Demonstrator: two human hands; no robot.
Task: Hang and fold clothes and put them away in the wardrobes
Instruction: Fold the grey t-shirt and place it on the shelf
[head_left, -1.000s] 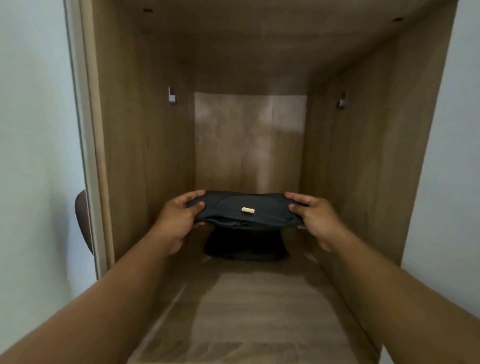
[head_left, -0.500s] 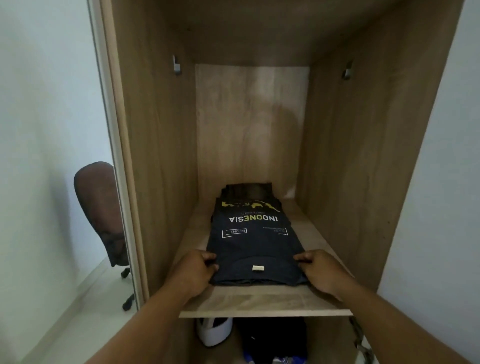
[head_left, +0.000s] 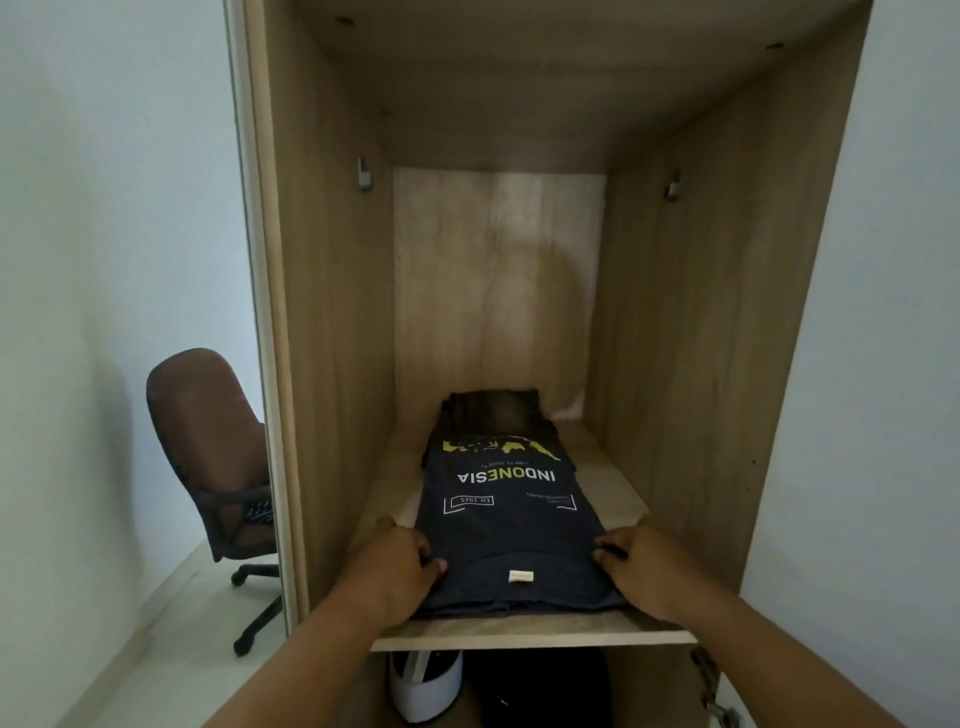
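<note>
The folded dark shirt (head_left: 511, 525) now lies flat on the wardrobe shelf (head_left: 530, 635). A second ago both hands held it up in the air inside the wardrobe. Half a second ago it was already down on the shelf, and it has hardly moved since.

The left hand (head_left: 390, 570) grips the near left corner of the shirt, with its thumb on top of the cloth. The right hand (head_left: 640, 564) pinches the near right corner with curled fingers. The shirt's near edge sits close to the front edge of the shelf. Its far end touches another dark folded garment (head_left: 493, 413) at the back of the shelf.

So this shirt looks like it is almost put away. I think the hands only need to let go, or maybe push it in a bit more first.

On the left, outside the wardrobe, a brown chair (head_left: 208, 452) stands on the floor. Under the shelf there is a white thing (head_left: 426, 686).
</note>
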